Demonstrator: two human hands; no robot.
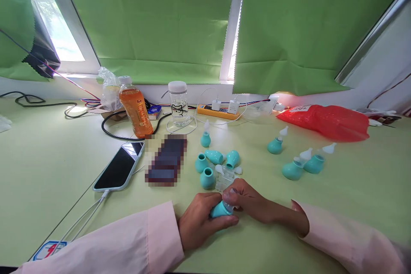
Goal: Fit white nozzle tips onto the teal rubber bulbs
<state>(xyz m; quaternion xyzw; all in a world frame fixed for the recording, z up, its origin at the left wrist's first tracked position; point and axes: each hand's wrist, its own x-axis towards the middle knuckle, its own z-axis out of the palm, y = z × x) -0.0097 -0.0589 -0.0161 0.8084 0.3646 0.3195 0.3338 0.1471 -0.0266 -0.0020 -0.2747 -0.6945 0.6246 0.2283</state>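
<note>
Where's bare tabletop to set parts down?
Free: left of the white-edged phone; between the loose teal bulbs and the three tipped bulbs at right; right of those three, in front of the red bag. Crowded: beyond the left hand and right hand, where loose bulbs and clear fittings cluster.

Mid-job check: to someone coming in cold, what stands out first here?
The red bag jumps out at the right rear, below the green blinds across the back. The bottle of orange drink stands left rear. Front centre, the left grip holds a turquoise bulb while the right grip pinches its clear top.
</note>
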